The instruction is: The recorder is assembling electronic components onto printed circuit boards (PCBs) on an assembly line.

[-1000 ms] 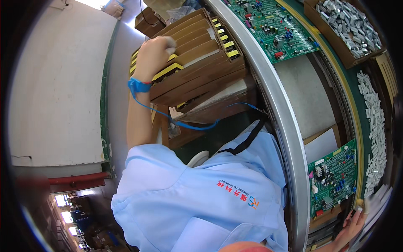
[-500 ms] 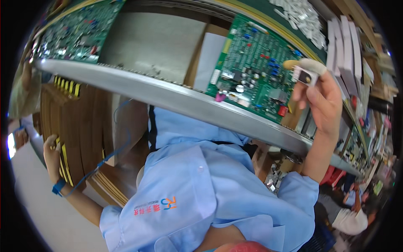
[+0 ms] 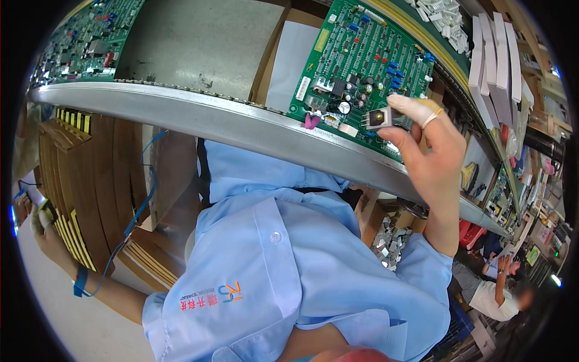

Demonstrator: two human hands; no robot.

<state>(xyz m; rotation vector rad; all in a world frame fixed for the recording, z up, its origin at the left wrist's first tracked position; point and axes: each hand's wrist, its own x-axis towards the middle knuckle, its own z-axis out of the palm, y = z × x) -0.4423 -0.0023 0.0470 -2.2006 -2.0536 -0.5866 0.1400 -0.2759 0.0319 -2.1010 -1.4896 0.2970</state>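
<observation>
My right hand (image 3: 431,142), with a pale finger cot on the index finger, pinches a small transistor on a metal heatsink (image 3: 379,118). Its pins point left, above the lower part of a green circuit board (image 3: 362,66) full of components. That board rests on the metal rail of the bench, with a purple piece (image 3: 312,121) at its lower left edge. Far to the left, my left hand (image 3: 45,226) is closed around a small black-and-yellow piece (image 3: 49,211), too small to make out fully. A blue wrist strap (image 3: 80,282) with a coiled cord sits on my left wrist.
The metal rail (image 3: 181,105) crosses before me. Another green board (image 3: 84,51) lies at left. Cardboard dividers (image 3: 90,181) holding black-and-yellow pieces stand below. White parts (image 3: 443,24) lie top right; a box of metal pieces (image 3: 389,244) is beneath the rail. Another person (image 3: 494,295) is at right.
My right hand has moved left and down with the transistor, over the board's lower part. My left hand has moved left, off the cardboard dividers. Both boards appear shifted left in view.
</observation>
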